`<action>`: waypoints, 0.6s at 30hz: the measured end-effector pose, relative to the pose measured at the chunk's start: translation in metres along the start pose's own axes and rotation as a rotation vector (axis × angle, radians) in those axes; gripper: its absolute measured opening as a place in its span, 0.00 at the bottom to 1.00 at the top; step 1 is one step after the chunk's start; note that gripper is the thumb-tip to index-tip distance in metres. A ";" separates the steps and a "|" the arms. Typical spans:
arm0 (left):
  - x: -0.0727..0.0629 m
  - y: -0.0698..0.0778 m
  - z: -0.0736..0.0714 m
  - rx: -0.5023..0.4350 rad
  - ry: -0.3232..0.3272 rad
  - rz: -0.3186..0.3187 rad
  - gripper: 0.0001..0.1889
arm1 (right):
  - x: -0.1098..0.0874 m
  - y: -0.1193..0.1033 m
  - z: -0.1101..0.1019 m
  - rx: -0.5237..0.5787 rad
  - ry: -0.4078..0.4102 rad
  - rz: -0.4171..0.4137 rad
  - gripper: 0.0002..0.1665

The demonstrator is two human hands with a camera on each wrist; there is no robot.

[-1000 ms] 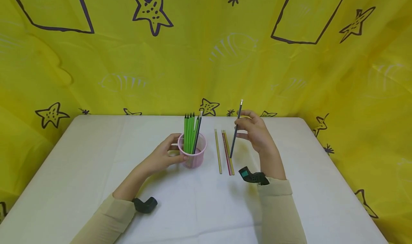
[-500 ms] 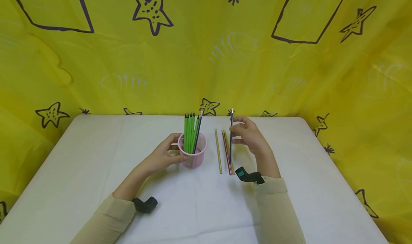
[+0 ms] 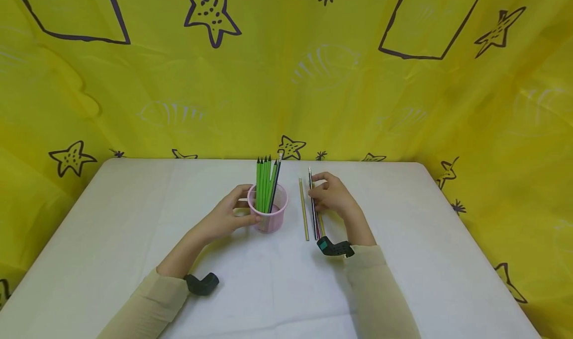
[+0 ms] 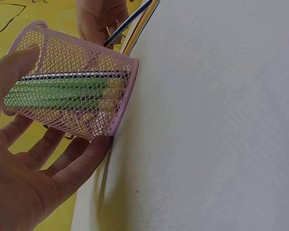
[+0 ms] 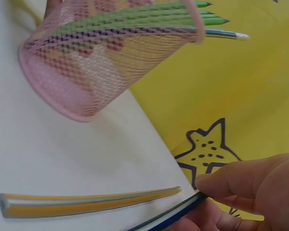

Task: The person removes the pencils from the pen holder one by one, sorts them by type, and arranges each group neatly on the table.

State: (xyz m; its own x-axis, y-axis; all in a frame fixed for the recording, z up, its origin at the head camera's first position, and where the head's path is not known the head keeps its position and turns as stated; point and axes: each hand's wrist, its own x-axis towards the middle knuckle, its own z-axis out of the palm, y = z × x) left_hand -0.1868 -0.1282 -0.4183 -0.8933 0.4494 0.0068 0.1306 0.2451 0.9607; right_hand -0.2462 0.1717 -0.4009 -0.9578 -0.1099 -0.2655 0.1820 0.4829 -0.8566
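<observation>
My left hand (image 3: 224, 218) holds a pink mesh pencil cup (image 3: 270, 223), thumb on the near side and fingers behind. Inside stand several green pencils (image 3: 261, 185), black tips up, and one dark pencil with a white eraser end up. Between thumb and fingers my right hand (image 3: 334, 196) pinches another dark pencil (image 5: 171, 214), steeply tilted, eraser end up, just right of the cup. Its lower end is close over the table. A yellow pencil (image 3: 304, 210) lies between cup and right hand. Another yellow pencil (image 3: 322, 225) and a red one lie partly hidden under the right hand.
A white-covered table (image 3: 250, 289) carries everything. Behind and at both sides hangs a yellow curtain (image 3: 259, 80) with drawn starfish and fish. Each wrist wears a black camera mount, the right one (image 3: 333, 247) near the pencils' front ends.
My right hand has moved left and lower with the dark pencil, over the red and yellow pencils and closer to the cup. The left hand and cup have stayed put.
</observation>
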 end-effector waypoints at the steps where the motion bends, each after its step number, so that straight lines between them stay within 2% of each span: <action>1: 0.000 0.000 0.000 0.000 0.000 0.002 0.38 | 0.001 0.001 0.001 -0.031 0.006 0.006 0.28; 7: 0.001 0.000 0.000 0.005 0.000 0.001 0.38 | 0.002 0.002 0.008 -0.165 0.047 0.042 0.27; 18: 0.000 0.001 0.000 0.001 0.002 0.006 0.37 | 0.000 0.005 0.009 -0.204 0.076 -0.001 0.27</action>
State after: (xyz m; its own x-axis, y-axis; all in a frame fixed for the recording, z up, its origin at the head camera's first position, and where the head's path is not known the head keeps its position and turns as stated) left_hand -0.1865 -0.1284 -0.4173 -0.8932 0.4494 0.0126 0.1361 0.2437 0.9603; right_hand -0.2432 0.1661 -0.4094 -0.9733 -0.0485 -0.2242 0.1398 0.6494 -0.7475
